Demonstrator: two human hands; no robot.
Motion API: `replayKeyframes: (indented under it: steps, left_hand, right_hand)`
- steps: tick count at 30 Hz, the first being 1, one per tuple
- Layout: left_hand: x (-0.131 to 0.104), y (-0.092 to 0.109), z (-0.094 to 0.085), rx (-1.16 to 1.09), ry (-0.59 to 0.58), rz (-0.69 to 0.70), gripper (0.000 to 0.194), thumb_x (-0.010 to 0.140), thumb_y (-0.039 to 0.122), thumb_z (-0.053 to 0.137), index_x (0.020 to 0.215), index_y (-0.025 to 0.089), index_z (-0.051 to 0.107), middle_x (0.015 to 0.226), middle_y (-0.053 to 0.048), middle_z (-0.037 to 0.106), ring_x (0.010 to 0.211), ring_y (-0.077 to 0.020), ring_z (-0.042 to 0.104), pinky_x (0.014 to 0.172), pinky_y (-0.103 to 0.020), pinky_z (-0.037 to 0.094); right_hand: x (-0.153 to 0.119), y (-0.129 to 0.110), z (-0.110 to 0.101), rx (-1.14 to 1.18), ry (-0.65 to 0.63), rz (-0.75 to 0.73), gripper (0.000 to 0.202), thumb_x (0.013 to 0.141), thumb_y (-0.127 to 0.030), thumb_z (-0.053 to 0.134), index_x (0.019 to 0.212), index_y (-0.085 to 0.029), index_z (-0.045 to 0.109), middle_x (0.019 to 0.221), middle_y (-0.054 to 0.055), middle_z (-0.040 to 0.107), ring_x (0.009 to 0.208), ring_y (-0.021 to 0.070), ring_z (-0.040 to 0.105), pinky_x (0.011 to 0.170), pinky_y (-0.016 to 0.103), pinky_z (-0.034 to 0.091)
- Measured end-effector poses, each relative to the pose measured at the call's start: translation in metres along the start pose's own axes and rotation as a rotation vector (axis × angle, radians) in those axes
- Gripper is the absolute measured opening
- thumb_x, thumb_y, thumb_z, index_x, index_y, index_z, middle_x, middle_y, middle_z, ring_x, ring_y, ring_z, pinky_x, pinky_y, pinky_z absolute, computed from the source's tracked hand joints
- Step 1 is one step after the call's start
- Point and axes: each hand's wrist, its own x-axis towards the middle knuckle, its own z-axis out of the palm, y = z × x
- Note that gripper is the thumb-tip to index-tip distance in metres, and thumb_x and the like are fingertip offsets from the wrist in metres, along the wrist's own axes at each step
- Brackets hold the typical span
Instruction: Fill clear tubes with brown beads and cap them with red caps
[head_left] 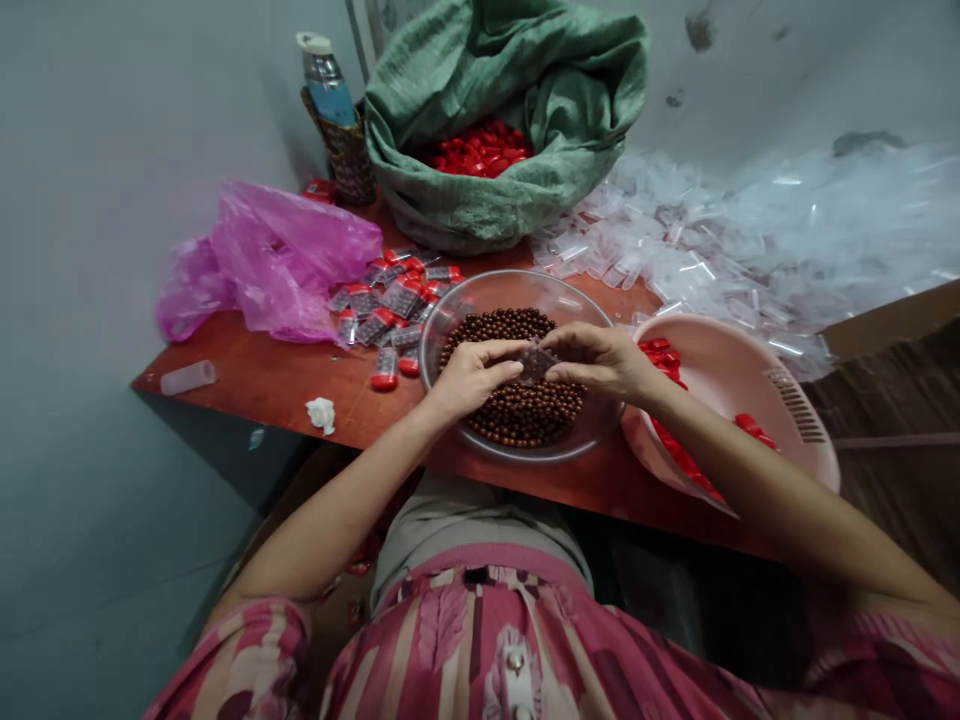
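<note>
Over a clear round bowl (pixel 600 425) of brown beads (pixel 521 418), both my hands pinch one small clear container with dark contents (pixel 535 365). My left hand (pixel 472 378) grips its left side between thumb and fingers. From the right, my right hand (pixel 606 362) holds the other side with thumb and forefinger. Fingers partly cover the container, and I cannot make out a cap on it. Left of the bowl lie several filled containers with red caps (pixel 401 297). A pink basin (pixel 757 400) with red caps (pixel 679 440) stands under my right forearm.
A green sack (pixel 480 215) of red caps stands at the back. Empty clear containers (pixel 697 250) are heaped on the right. On the left are a pink plastic bag (pixel 277 260), a bottle (pixel 330 85), a lone clear tube (pixel 187 377) and crumpled white paper (pixel 321 414).
</note>
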Motion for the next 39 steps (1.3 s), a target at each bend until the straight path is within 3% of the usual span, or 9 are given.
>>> replayKeyframes:
  steps: [4,10,18,22,25,27,30,32,39]
  left_hand:
    - [0.000,0.006,0.002,0.110,-0.112,0.038,0.038,0.080,0.036,0.068,0.112,0.016,0.073,0.114,-0.010,0.073,0.105,-0.0240,0.067,0.097,-0.034,0.049]
    - [-0.006,0.010,0.005,0.379,-0.208,0.102,0.025,0.086,0.032,0.061,0.102,0.017,0.073,0.094,-0.005,0.072,0.087,-0.0180,0.064,0.083,-0.029,0.048]
    - [-0.005,0.006,0.010,0.445,-0.246,0.140,0.025,0.090,0.033,0.058,0.108,0.020,0.071,0.105,-0.006,0.072,0.098,-0.0195,0.065,0.091,-0.029,0.048]
    - [-0.005,0.008,0.007,0.428,-0.167,0.109,0.029,0.089,0.036,0.059,0.110,0.020,0.070,0.109,-0.007,0.071,0.103,-0.0209,0.064,0.095,-0.032,0.048]
    - [-0.005,0.010,0.004,0.359,-0.108,0.072,0.030,0.089,0.038,0.059,0.111,0.020,0.069,0.111,-0.007,0.071,0.104,-0.0217,0.064,0.098,-0.034,0.048]
    - [-0.006,0.011,0.004,0.351,-0.142,0.071,0.029,0.089,0.038,0.059,0.109,0.020,0.070,0.112,-0.007,0.071,0.106,-0.0219,0.064,0.100,-0.034,0.047]
    - [-0.007,0.010,0.007,0.351,-0.187,0.027,0.029,0.090,0.038,0.057,0.110,0.021,0.070,0.115,-0.007,0.072,0.109,-0.0226,0.065,0.102,-0.036,0.047]
    - [-0.007,0.009,0.008,0.311,-0.141,-0.045,0.032,0.090,0.040,0.057,0.112,0.020,0.069,0.114,-0.007,0.072,0.107,-0.0236,0.066,0.102,-0.038,0.048]
    - [-0.006,0.009,0.007,-0.155,-0.025,-0.344,0.042,0.076,0.046,0.073,0.108,0.019,0.068,0.113,-0.008,0.071,0.093,-0.0239,0.071,0.073,-0.036,0.064]
  right_hand:
    - [-0.002,-0.005,-0.003,-0.103,-0.042,-0.015,0.027,0.074,-0.035,0.077,0.094,-0.019,0.067,0.078,-0.001,0.068,0.069,0.0134,0.061,0.067,0.025,0.047]
    - [-0.007,-0.019,0.005,-0.394,-0.234,-0.023,0.014,0.074,-0.017,0.072,0.082,-0.017,0.062,0.071,-0.004,0.059,0.064,0.0097,0.051,0.063,0.021,0.037]
    - [-0.031,-0.012,0.008,-0.344,-0.103,0.039,0.016,0.080,-0.023,0.070,0.075,-0.017,0.057,0.066,-0.004,0.055,0.063,0.0092,0.050,0.063,0.021,0.038]
    - [-0.050,-0.017,-0.020,-0.278,0.012,0.138,0.021,0.078,-0.032,0.072,0.091,-0.017,0.066,0.080,0.000,0.068,0.073,0.0123,0.060,0.071,0.024,0.045]
    - [-0.065,-0.004,-0.061,-0.423,0.340,0.276,0.023,0.083,-0.034,0.064,0.098,-0.018,0.070,0.092,0.004,0.072,0.083,0.0167,0.064,0.078,0.028,0.048]
    - [-0.073,0.014,-0.088,-0.629,0.507,0.508,0.022,0.087,-0.030,0.057,0.096,-0.016,0.071,0.097,0.008,0.073,0.089,0.0210,0.066,0.082,0.033,0.049]
    - [-0.078,0.050,-0.114,-0.843,0.573,0.972,0.026,0.085,-0.032,0.060,0.095,-0.011,0.072,0.108,0.020,0.070,0.107,0.0338,0.064,0.093,0.045,0.046]
    - [-0.078,0.071,-0.121,-0.833,0.604,1.132,0.031,0.083,-0.036,0.063,0.094,-0.008,0.071,0.110,0.025,0.068,0.112,0.0385,0.061,0.095,0.050,0.044]
    - [-0.096,0.100,-0.132,-0.592,0.621,0.978,0.030,0.067,-0.040,0.076,0.080,-0.014,0.069,0.076,0.008,0.071,0.078,0.0221,0.066,0.072,0.031,0.051]
